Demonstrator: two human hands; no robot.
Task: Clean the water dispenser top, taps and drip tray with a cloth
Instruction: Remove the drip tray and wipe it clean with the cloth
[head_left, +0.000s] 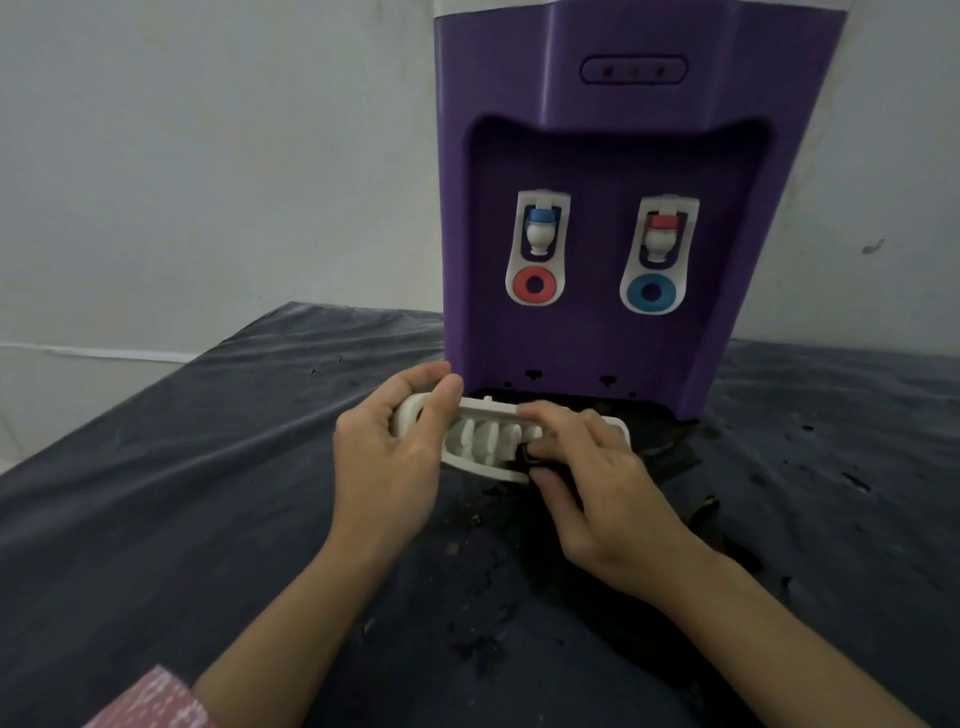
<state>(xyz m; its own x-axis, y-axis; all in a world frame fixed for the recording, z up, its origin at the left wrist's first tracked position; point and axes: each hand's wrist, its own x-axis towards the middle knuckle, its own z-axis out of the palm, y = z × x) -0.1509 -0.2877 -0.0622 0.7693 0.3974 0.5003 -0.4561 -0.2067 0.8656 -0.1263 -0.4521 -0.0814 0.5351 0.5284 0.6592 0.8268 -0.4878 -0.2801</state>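
A purple water dispenser (597, 156) stands on a dark-covered table. It has two white taps, the left tap (540, 234) capped blue and the right tap (660, 239) capped red. The white slatted drip tray (485, 441) is off the dispenser and tilted toward me. My left hand (389, 457) grips its left end, thumb over the top rim. My right hand (597, 483) holds the right end and pinches a dark cloth (675, 457) against it. Most of the cloth lies bunched on the table behind that hand.
A wrinkled dark sheet (182, 493) covers the table, with specks and damp marks in front of the dispenser. A pale wall (208, 156) stands behind. The slot at the dispenser's base (571, 384) is open.
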